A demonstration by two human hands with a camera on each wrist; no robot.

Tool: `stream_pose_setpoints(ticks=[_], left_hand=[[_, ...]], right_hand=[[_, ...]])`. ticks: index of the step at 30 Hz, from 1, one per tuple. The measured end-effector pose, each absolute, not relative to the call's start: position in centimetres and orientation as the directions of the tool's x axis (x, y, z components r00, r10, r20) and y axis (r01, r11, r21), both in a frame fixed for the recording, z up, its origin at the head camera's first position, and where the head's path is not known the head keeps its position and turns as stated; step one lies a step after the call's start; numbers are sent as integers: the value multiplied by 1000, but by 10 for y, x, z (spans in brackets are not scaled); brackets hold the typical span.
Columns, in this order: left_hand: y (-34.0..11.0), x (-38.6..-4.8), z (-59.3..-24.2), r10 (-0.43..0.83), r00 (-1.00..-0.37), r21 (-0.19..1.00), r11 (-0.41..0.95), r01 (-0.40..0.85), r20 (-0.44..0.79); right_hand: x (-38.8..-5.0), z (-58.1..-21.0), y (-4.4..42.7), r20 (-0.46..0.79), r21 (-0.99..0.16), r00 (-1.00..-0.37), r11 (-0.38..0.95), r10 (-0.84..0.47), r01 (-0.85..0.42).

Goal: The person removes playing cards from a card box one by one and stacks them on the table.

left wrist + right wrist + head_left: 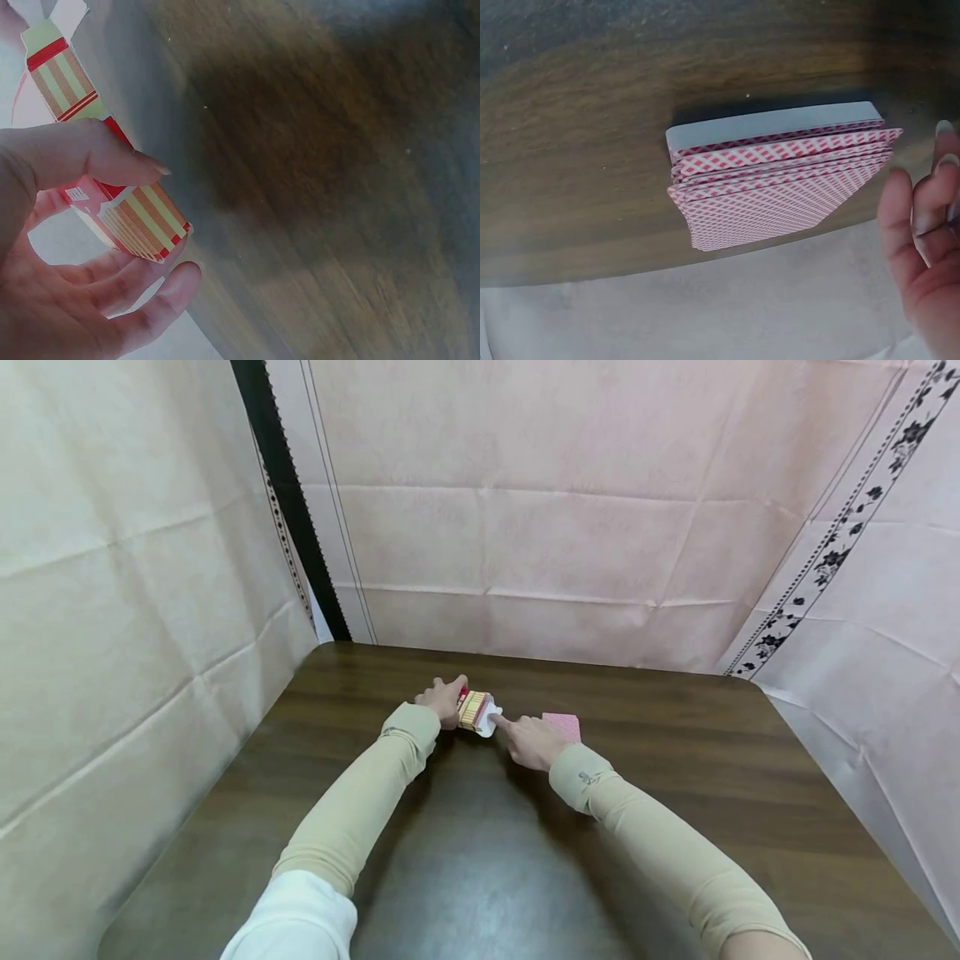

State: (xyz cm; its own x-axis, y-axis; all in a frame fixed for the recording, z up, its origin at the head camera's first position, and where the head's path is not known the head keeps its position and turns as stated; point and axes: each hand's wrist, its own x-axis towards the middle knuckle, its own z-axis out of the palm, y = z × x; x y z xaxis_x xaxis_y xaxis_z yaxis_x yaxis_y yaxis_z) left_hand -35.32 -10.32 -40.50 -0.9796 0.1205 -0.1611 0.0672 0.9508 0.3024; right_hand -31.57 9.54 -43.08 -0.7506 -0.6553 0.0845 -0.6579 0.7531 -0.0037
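My left hand (441, 702) grips a red, yellow and striped playing-card box (472, 710) above the far middle of the table. In the left wrist view the thumb lies across the striped card box (154, 217), with fingers bent under its end. White flaps stand out at the box's other end. From my right hand (531, 742) the index finger reaches straight to a white flap and appears to touch it; the thumb is hidden. Beside this hand lies a deck of cards (765, 195) with red-and-white patterned backs, its layers slightly uneven.
The brown wooden table (480, 877) has rounded far corners. Light creased cloths (510, 543) hang behind it and at both sides. A black strip (300, 502) runs down the cloth at the back left.
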Motion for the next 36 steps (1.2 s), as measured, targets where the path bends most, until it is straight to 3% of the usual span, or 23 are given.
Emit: stream_pose_setpoints(ticks=[19, 22, 24, 29, 32, 36], left_hand=[[-87, -359, -398, 159, -976, 288, 951, 111, -150], [-86, -360, -397, 158, -978, 281, 953, 116, -134], [-87, -360, -397, 148, -980, 279, 954, 106, -132], [-93, -358, -399, 131, -981, 298, 951, 84, -142], [-96, -356, -399, 121, -983, 309, 948, 73, -139], [-96, -352, -402, 120, -985, 309, 948, 76, -125]], right_hand=[[-324, -424, 94, 63, -82, -781, 777, -621, -624], [-324, -419, 88, 59, -205, -811, 788, -582, -580], [-325, -417, 85, 50, -366, -842, 774, -537, -516], [-331, -416, 77, -48, -752, -915, 618, -401, -231], [-333, -412, 74, -131, -856, -927, 512, -351, -73], [-335, -412, 71, -199, -907, -926, 419, -321, 50]])
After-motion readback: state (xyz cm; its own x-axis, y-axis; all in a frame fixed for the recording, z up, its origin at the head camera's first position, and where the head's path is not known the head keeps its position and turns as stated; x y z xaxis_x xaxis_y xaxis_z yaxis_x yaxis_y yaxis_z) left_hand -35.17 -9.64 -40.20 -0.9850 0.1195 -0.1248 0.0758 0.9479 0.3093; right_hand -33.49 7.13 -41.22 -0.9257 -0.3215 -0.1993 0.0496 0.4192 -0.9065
